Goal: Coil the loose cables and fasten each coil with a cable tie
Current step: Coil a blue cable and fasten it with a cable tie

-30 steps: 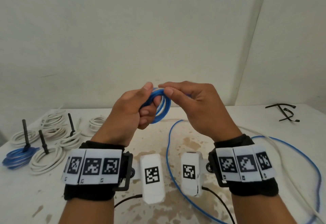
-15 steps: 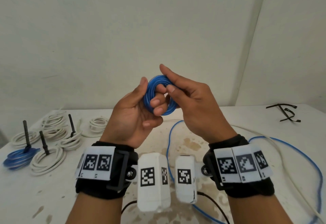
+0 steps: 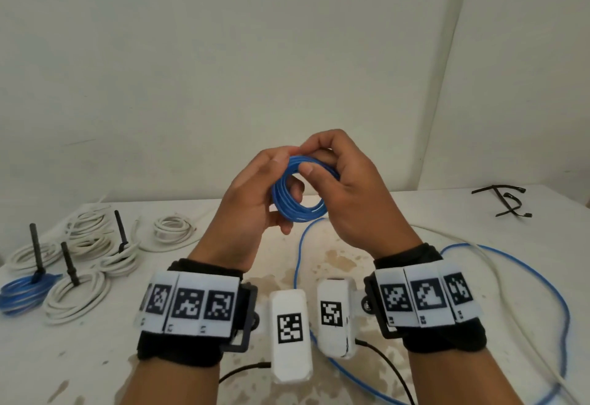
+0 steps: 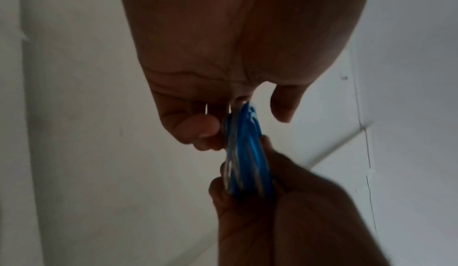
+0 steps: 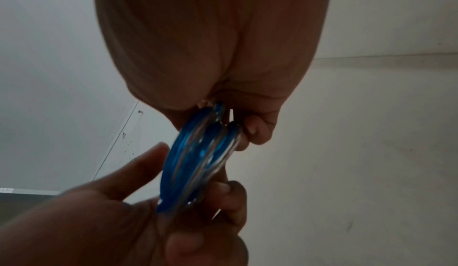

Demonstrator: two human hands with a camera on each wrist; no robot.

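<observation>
A small blue cable coil [image 3: 295, 195] is held up in the air above the table, between both hands. My left hand [image 3: 255, 200] grips its left side, thumb on top and fingers curled behind. My right hand [image 3: 338, 187] pinches the top right of the coil, thumb against the near side. The wrist views show the same blue coil [image 4: 244, 152] [image 5: 198, 160] edge-on, pinched between fingers from both sides. The coil's loose blue tail [image 3: 298, 251] drops to the table and loops round to the right [image 3: 565, 318]. Black cable ties [image 3: 504, 202] lie at the far right.
At the left of the white table [image 3: 95, 356] lie several white coils [image 3: 75, 296] and one blue coil [image 3: 24, 289], some with black ties standing up. A loose white cable [image 3: 498, 274] runs along the right side. A wall stands close behind.
The coil has tilted so its ring faces me more and sits a little lower. My right hand has curled over its top; the left thumb has shifted onto the upper rim.
</observation>
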